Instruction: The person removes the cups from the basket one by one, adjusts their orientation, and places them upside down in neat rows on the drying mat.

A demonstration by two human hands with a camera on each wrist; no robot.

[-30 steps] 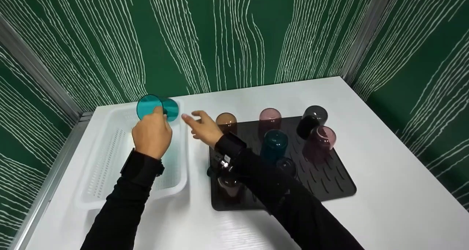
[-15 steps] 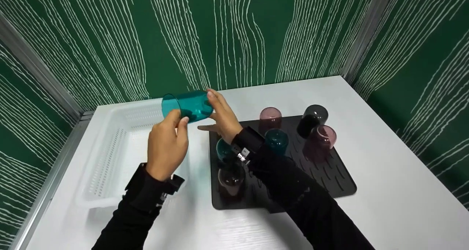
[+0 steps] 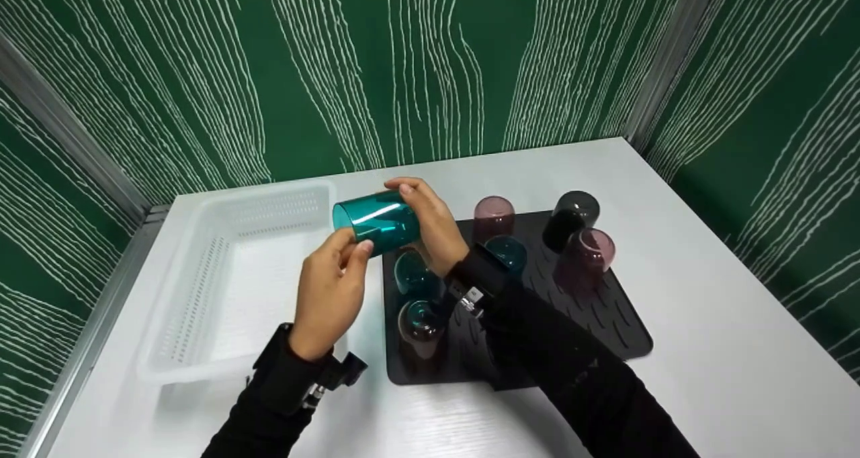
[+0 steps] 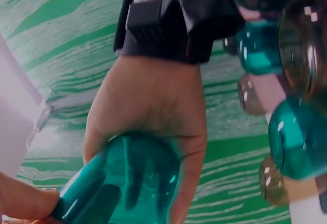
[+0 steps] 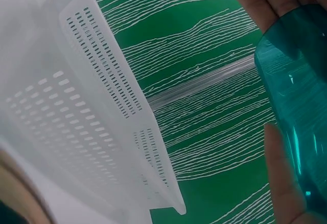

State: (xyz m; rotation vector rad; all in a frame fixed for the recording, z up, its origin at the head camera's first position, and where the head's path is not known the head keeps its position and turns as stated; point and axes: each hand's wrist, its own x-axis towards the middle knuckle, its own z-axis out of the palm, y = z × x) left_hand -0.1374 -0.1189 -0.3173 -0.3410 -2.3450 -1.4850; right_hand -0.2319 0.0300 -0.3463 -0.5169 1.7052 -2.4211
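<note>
A see-through teal cup (image 3: 379, 221) hangs sideways in the air over the left edge of the dark drying mat (image 3: 578, 324), its mouth toward the left. At the rim, my left hand (image 3: 329, 297) pinches it between thumb and fingers. Around the base end curls my right hand (image 3: 433, 226); in the left wrist view that right hand (image 4: 148, 96) encloses the rounded base of the teal cup (image 4: 138, 178). Below the held cup stand another teal cup (image 3: 413, 275) and a brownish-grey cup (image 3: 422, 327), both upside down on the mat.
A white perforated basket (image 3: 168, 277) stands on the table to the left. Farther right on the mat are a pink cup (image 3: 494, 216), a dark teal cup (image 3: 505, 253), a black cup (image 3: 574, 209) and another pink cup (image 3: 594, 250). A green wall (image 3: 430, 75) rises behind.
My left hand has brought the teal cup from above the basket rightward to the mat's edge. My right hand, earlier apart with spread fingers, has closed around the cup's base.
</note>
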